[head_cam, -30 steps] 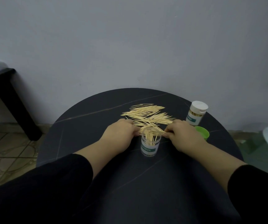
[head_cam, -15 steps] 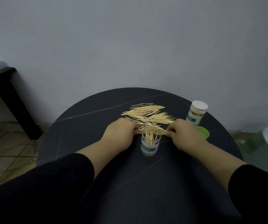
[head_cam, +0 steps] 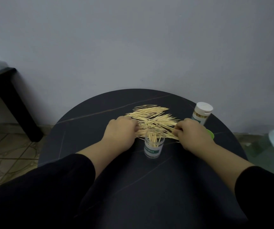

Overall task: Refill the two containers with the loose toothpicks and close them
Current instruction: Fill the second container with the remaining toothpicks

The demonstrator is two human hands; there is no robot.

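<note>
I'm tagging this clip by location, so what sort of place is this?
Probably a room in a home: a small round dark table against a plain painted wall, patterned floor tiles, and a second black table at the left.

The round black worktop [head_cam: 83, 129] holds a pile of loose toothpicks [head_cam: 151, 116] in the middle. An open clear pot [head_cam: 154, 144] stands just in front. A white-capped pot [head_cam: 201, 114] and a green lid [head_cam: 210, 134] sit at the right.
</note>
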